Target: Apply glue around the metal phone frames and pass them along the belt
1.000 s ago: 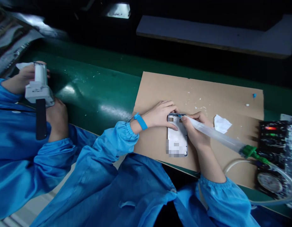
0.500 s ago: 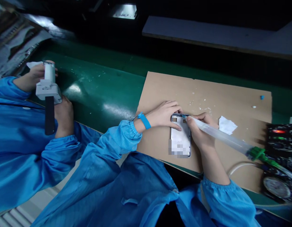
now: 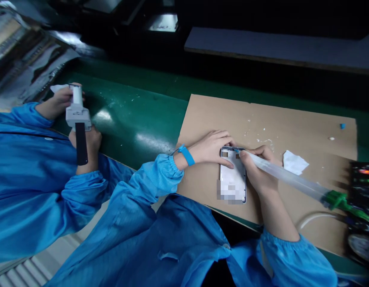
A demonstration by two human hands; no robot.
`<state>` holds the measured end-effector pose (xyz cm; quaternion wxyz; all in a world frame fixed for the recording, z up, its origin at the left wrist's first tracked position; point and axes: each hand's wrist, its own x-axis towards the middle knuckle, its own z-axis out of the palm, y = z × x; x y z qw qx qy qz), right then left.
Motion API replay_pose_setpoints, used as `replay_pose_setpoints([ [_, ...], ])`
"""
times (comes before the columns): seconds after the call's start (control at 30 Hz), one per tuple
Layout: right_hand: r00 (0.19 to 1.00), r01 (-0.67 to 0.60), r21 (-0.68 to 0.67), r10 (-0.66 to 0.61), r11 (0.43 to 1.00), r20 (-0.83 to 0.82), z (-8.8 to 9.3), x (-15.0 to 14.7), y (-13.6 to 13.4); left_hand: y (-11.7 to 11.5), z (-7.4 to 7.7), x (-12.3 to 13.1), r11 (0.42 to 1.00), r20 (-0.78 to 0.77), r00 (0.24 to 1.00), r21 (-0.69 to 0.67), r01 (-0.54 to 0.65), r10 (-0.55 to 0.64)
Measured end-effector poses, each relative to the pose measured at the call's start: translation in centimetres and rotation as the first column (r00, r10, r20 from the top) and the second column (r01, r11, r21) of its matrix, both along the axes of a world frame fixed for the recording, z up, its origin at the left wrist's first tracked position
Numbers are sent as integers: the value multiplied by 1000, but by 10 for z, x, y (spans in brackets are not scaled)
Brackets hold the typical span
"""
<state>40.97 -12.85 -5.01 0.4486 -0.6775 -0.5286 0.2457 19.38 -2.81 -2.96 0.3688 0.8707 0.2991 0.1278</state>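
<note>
On the cardboard sheet [image 3: 292,123], near its front edge, we find a white phone back cover [image 3: 233,181] lying flat with its long axis running away from us, the camera cut-outs at the far end. Our left hand [image 3: 216,148] rests over the far left corner of the cover, fingers loosely curled and spread, pressing it to the sheet; a blue wrist strap [image 3: 187,154] sits at that wrist. Our right hand [image 3: 258,169] lies just beside the cover's right edge and is closed, pen-fashion, around a clear glue syringe [image 3: 287,179]. The syringe slants from the far right down to the left, its tip touching the cover's far end between the two hands. The right hand is thus the nearer to the point of contact. A green fitting [image 3: 335,198] and a hose [image 3: 314,218] trail from the syringe's back end toward a black control box [image 3: 362,179] at the right. A white scrap of tissue [image 3: 295,162] lies just beyond the syringe, apart from it. Nothing stands between tip and cover. To the left, a co-worker's hands [image 3: 83,139] grip a white two-part glue gun [image 3: 77,115] over the green belt [image 3: 133,115].
</note>
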Motion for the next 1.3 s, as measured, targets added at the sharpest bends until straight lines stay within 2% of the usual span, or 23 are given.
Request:
replay_pose_setpoints([
  [0.2, 1000, -12, -5, 12, 1000, -14, 2, -1, 1, 1, -3, -1, 1000, 17, 1000, 20, 7, -7],
  [0.5, 1000, 2, 9, -1, 1000, -20, 6, -5, 1, 0, 3, -1, 1000, -2, 1000, -11, 2, -2],
  [1.3, 997, 10, 31, -8, 999, -81, 6, -7, 2, 1, -12, 0, 999, 42, 999, 46, -9, 7],
])
